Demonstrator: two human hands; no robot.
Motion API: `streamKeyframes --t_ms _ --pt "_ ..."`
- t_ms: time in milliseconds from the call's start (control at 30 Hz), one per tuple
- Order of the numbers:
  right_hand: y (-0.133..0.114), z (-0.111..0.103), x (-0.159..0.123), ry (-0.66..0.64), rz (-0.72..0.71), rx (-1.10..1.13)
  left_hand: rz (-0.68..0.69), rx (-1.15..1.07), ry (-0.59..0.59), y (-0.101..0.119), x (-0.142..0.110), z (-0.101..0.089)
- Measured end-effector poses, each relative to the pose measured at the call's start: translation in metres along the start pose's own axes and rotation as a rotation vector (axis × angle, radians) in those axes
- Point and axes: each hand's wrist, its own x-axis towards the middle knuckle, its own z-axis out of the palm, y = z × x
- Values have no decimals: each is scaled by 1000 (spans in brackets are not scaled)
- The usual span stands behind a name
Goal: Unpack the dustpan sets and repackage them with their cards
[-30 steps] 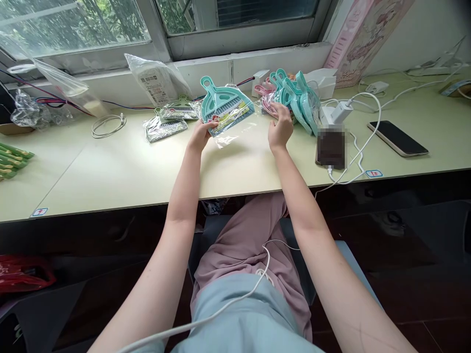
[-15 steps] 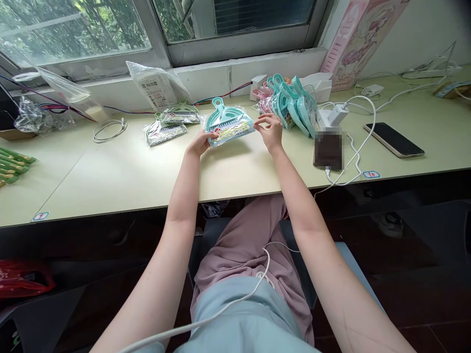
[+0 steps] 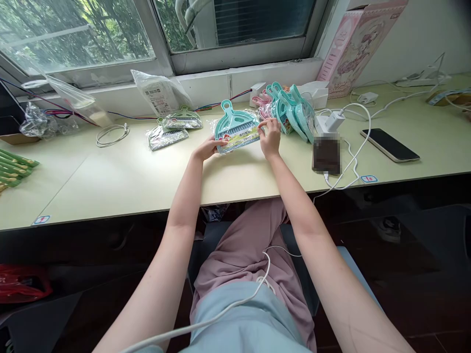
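A teal mini dustpan and brush set (image 3: 237, 126) in clear plastic wrap is held just above the table. My left hand (image 3: 209, 147) grips its lower left corner, thumb on the front. At its right edge, my right hand (image 3: 271, 137) pinches the wrapper between thumb and fingers. To the left lie two more wrapped sets, a green one (image 3: 183, 119) partly on top of another wrapped set (image 3: 167, 138). Behind my right hand is a pile of teal sets (image 3: 294, 110) with pink ones (image 3: 263, 99) beside them.
A power bank-like dark block (image 3: 327, 154), blurred out, lies right with white cables. Beyond it is a phone (image 3: 390, 145). A plastic bag (image 3: 162, 95) leans by the window, and a coiled cable (image 3: 112, 136) lies left. A pink box (image 3: 358, 49) stands at the back right.
My left hand and the dustpan set have shifted slightly right in view. My right hand now overlaps the set's right edge, where its fingers were just beside it before.
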Motion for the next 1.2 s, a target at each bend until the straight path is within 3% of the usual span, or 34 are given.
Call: streamKeyframes --t_ms 267,433,600,867,1100,1200 --pt "-16 -10 -5 -59 135 23 37 29 -19 3 -3 2" --pt "-27 -13 -7 -194 413 312 37 14 4 4 -5 1" --pt "-19 -5 -4 -329 654 607 14 24 -41 4 -7 0" --pt "-8 -7 3 -132 754 583 37 52 -125 4 -4 18" --pt "-7 -8 4 -38 818 532 163 121 -236 7 -11 28" --pt "-7 -7 3 -34 821 520 181 158 -217 4 -9 30"
